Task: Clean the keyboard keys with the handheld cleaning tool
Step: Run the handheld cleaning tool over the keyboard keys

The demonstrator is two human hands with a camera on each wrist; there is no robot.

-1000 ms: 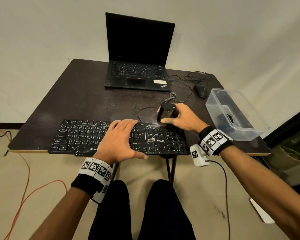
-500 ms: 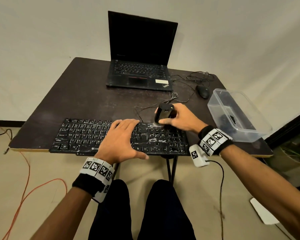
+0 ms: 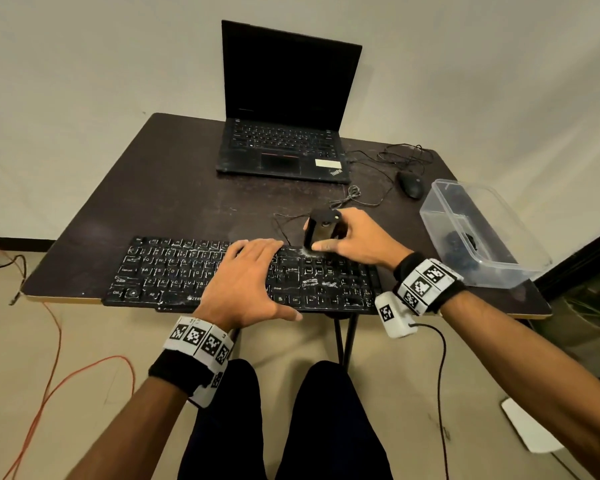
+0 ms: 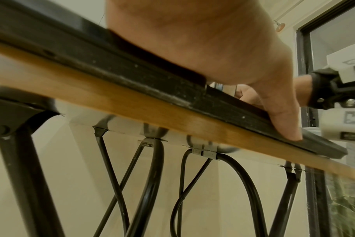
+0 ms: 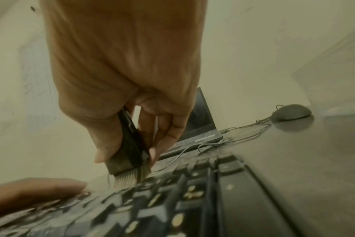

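dark, scuffed table (image 3: 174,188) standing against a plain cream wall, carrying the black keyboard (image 3: 174,271) along its near edge. lying flat there, dusted with pale specks between hard plastic keys. probably light and apt to slide, so being pinned by the left hand (image 3: 246,282), fingers straight and relaxed over the middle keys, thumb (image 4: 282,118) resting on the front rim.

gripping the handheld cleaning tool (image 3: 321,232) in the right hand (image 3: 355,242), thumb and fingers curled round its stiff black body, held upright at the keyboard's far edge, toward its right end. soft pale bristles (image 5: 130,176) splaying against the top row. likely light and rigid in the handle, yielding at the tip; best taken low on the body, as now, for control.

sitting toward the far edge, a matte black laptop (image 3: 284,143) and a rounded mouse (image 3: 411,183) with thin tangled cable. clear plastic tub (image 3: 440,216) near the right edge.
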